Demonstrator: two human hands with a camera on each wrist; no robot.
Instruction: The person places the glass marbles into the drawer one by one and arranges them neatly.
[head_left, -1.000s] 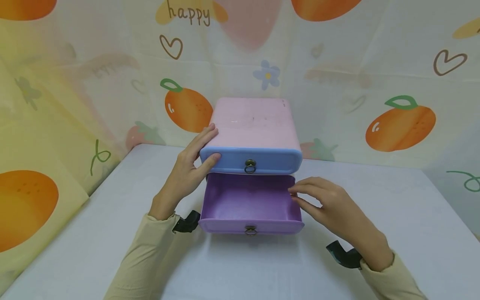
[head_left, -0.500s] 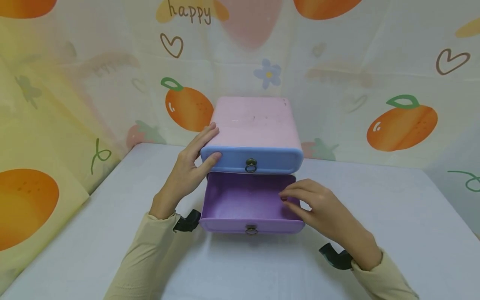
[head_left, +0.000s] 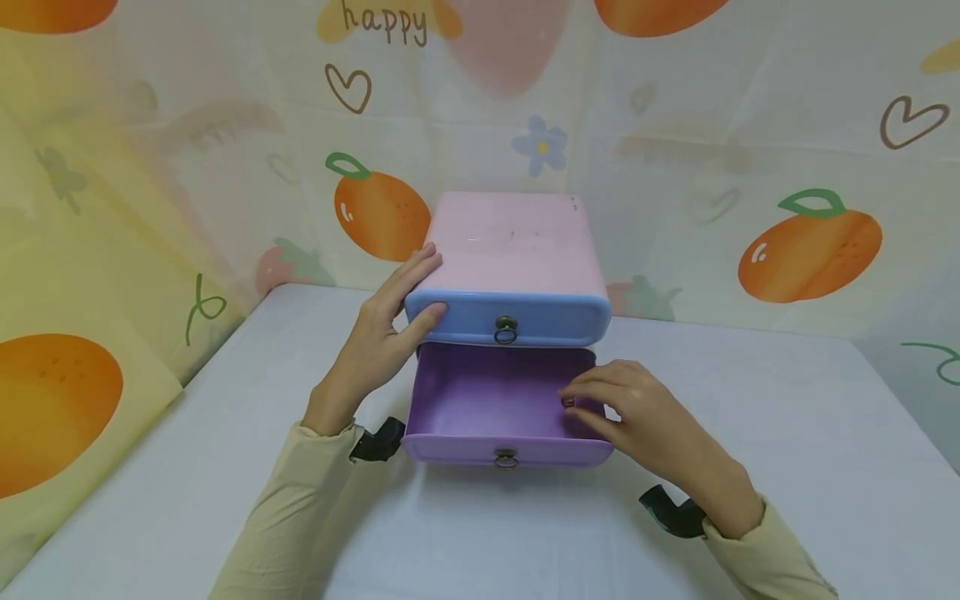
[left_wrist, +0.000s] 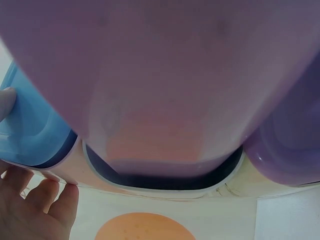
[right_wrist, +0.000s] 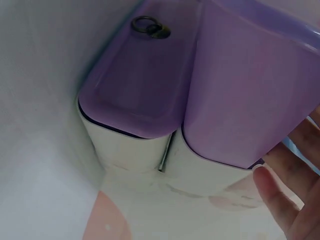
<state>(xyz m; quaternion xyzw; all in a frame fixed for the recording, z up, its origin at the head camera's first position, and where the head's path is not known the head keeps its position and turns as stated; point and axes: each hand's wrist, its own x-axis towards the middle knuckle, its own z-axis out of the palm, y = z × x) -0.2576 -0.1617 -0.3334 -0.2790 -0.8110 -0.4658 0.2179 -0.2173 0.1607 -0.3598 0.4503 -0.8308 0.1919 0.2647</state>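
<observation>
A small drawer cabinet with a pink top point(head_left: 513, 242) stands on the table. Its blue top drawer point(head_left: 457, 321) is closed, while the purple middle drawer point(head_left: 487, 451) is pulled out. My left hand point(head_left: 375, 333) rests on the cabinet's upper left corner, fingers extended along the side and thumb against the blue front. Over the right part of the pulled-out drawer, my right hand point(head_left: 641, 417) pinches a tiny reddish-brown thing point(head_left: 567, 402) between thumb and fingertips; it is too small to tell its kind. In the right wrist view that thing is hidden.
Below the pulled-out drawer sits a closed purple bottom drawer point(right_wrist: 140, 85) with a ring pull point(right_wrist: 145, 25). A white cloth point(head_left: 750, 400) covers the table. Behind the cabinet hangs a fruit-patterned curtain point(head_left: 660, 100). Dark wrist mounts point(head_left: 378, 440) stick out near both sleeves.
My right hand has moved left from the drawer's right edge to over its inside, carrying the tiny thing, then dipped slightly. The left hand stays on the cabinet.
</observation>
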